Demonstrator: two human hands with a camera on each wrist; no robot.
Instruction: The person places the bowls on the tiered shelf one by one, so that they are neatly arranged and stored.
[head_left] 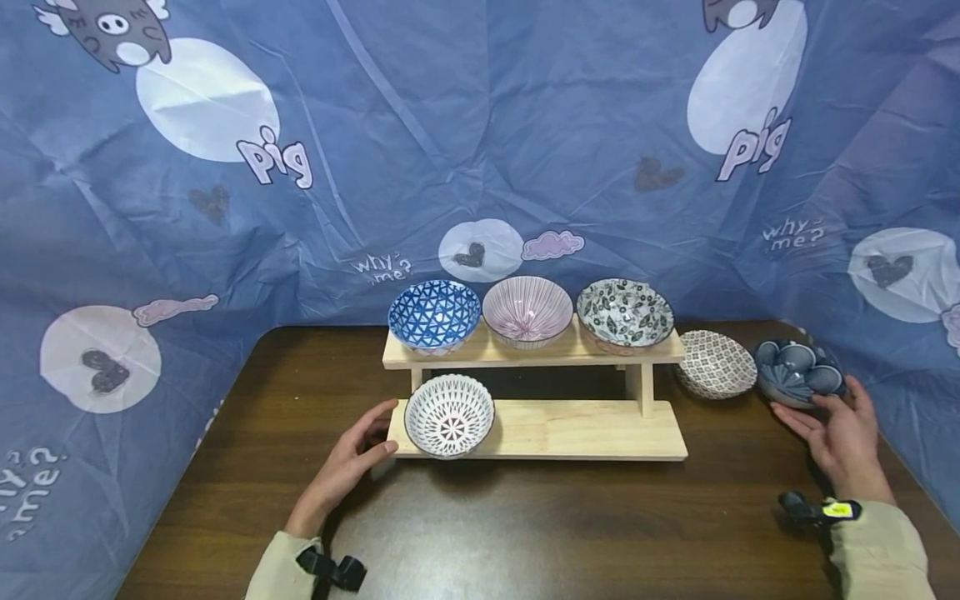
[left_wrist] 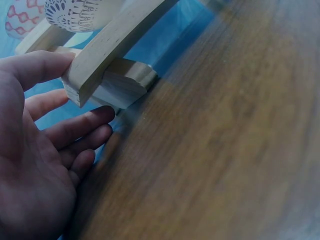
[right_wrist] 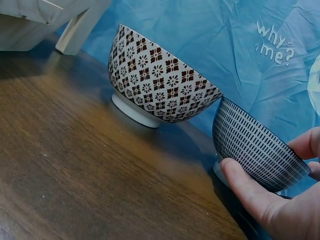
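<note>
My left hand [head_left: 348, 458] grips the left end of a two-tier wooden stand [head_left: 585, 429], its thumb and index finger on the board in the left wrist view. A white bowl with a dark pattern and red centre [head_left: 450, 417] sits on the lower board beside that hand. At the far right, my right hand [head_left: 843, 437] holds a dark blue-grey bowl [head_left: 798, 375] by its side. The right wrist view shows the thumb low on that bowl's dashed outer wall [right_wrist: 250, 145]. Whether its foot touches the table is hard to tell.
On the upper board stand a blue patterned bowl [head_left: 433, 315], a purple striped bowl [head_left: 527, 310] and a floral bowl [head_left: 626, 313]. A brown-and-white patterned bowl [right_wrist: 155, 80] stands on the dark wooden table [head_left: 525, 525], next to the held bowl. Blue printed cloth [head_left: 420, 125] hangs behind.
</note>
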